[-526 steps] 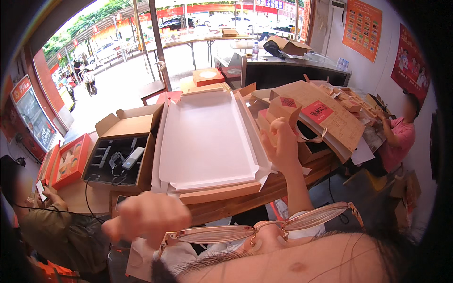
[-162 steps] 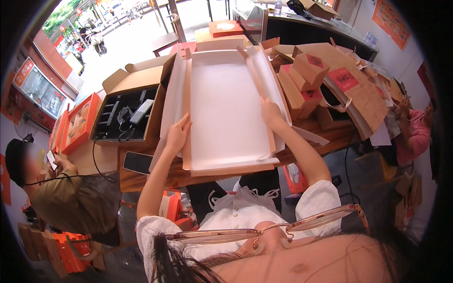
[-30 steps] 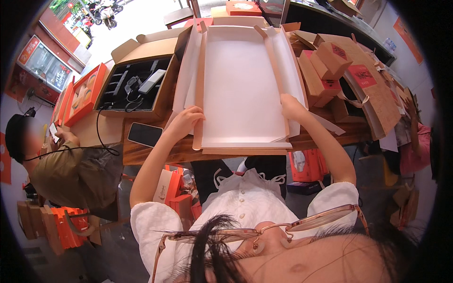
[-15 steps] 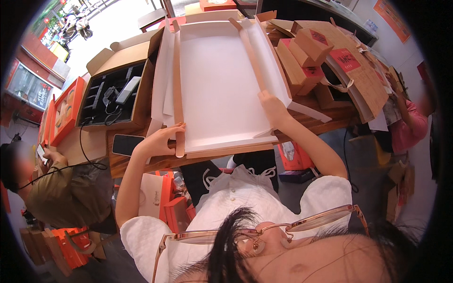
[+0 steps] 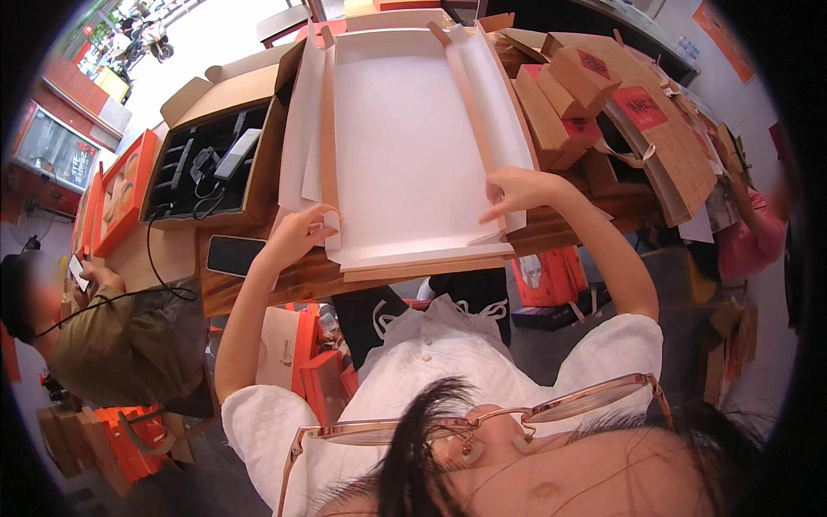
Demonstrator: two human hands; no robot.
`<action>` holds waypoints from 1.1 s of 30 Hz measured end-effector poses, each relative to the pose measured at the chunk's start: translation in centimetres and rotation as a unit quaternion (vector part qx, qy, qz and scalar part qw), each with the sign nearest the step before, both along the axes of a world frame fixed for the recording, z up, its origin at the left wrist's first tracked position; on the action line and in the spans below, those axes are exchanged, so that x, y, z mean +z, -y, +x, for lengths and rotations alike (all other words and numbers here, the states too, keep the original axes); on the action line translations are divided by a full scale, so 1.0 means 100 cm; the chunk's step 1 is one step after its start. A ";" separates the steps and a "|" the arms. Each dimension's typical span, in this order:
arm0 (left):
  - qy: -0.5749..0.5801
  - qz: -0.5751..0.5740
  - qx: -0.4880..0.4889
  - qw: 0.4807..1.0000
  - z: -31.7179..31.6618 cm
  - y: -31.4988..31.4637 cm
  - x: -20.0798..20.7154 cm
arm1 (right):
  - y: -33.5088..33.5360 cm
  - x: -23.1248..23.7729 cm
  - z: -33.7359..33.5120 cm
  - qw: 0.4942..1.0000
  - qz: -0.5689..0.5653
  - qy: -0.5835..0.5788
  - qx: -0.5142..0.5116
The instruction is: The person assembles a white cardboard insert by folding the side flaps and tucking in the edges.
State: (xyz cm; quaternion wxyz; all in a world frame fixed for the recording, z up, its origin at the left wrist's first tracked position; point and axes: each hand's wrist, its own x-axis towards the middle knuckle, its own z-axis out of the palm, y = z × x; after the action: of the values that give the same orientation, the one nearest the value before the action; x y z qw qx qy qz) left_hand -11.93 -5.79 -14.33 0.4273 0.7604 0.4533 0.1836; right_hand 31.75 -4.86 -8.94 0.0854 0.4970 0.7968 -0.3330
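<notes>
A large shallow cardboard box (image 5: 409,146), white inside with brown edges, lies partly folded on the table in front of me. Along its left side runs a long folded side flap (image 5: 329,129), and my left hand (image 5: 297,239) pinches the near end of it. At the right side, my right hand (image 5: 521,191) has its thumb and fingers around the near part of the other folded flap (image 5: 465,99). The near wall (image 5: 422,258) stands low along the table's front edge. Small white tabs stick out by both near corners.
Left of the box is an open brown carton (image 5: 258,185) with a black insert, adapter and cables; a phone (image 5: 234,256) lies before it. Brown boxes (image 5: 560,103) are stacked at right. One person (image 5: 129,345) sits at left, another (image 5: 754,228) at far right.
The left flap's near end, which stuck out past the front wall, is now drawn in, with my left hand farther forward. My right hand has turned, its wrist swinging outward to the right.
</notes>
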 end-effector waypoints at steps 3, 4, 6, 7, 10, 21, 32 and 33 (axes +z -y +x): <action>-0.009 0.005 0.020 1.000 0.003 0.003 0.000 | -0.003 0.003 0.005 0.998 -0.031 0.019 0.057; -0.023 0.019 0.030 0.999 0.002 0.003 -0.004 | -0.001 0.002 0.005 0.996 -0.025 0.034 0.077; -0.051 0.048 0.049 0.996 0.000 0.003 -0.013 | 0.004 0.002 0.004 0.993 -0.013 0.054 0.108; -0.039 0.049 0.050 0.997 0.001 0.004 -0.011 | 0.007 0.003 0.004 0.991 -0.006 0.061 0.119; -0.021 0.071 0.045 0.996 0.005 0.006 -0.008 | 0.019 0.004 0.003 0.989 0.012 0.042 0.143; -0.060 0.212 -0.086 0.972 0.020 0.005 -0.009 | 0.029 0.006 0.001 0.992 0.029 0.026 0.118; -0.122 0.105 -0.047 0.986 0.033 -0.003 0.008 | 0.022 0.003 0.007 0.995 0.028 -0.004 0.098; -0.126 0.062 -0.030 0.990 0.034 -0.004 0.010 | 0.021 0.001 0.009 0.995 0.023 -0.006 0.094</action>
State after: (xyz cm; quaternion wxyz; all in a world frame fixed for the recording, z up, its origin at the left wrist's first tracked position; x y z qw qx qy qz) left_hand -8.53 -5.35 -13.34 0.3238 0.8157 0.4685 0.1016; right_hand 32.67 -6.99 -8.81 0.0998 0.4193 0.8482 -0.3078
